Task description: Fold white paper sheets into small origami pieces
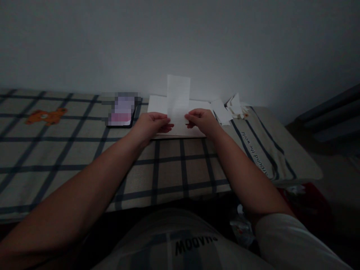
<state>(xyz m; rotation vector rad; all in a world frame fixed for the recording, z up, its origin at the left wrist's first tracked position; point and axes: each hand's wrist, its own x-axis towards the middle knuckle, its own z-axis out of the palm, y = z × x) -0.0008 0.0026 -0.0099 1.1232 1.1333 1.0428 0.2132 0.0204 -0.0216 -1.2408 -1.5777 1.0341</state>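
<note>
A narrow strip of white paper (178, 93) stands upright between my two hands. My left hand (153, 123) pinches its lower left edge between thumb and fingers. On the opposite edge, my right hand (203, 120) pinches it in the same way. Beneath and behind the strip lies a wider stack of white paper or a pad (157, 103), partly covered by my hands. To the right of it are loose white paper pieces (222, 111), some of them folded and standing up.
A phone (121, 110) with a lit, blurred screen lies left of the paper. An orange bear-shaped figure (46, 116) is at the far left of the checked tablecloth (75, 153). A pale wall (180, 41) rises behind the table. Below the right edge sits a red container (312, 206).
</note>
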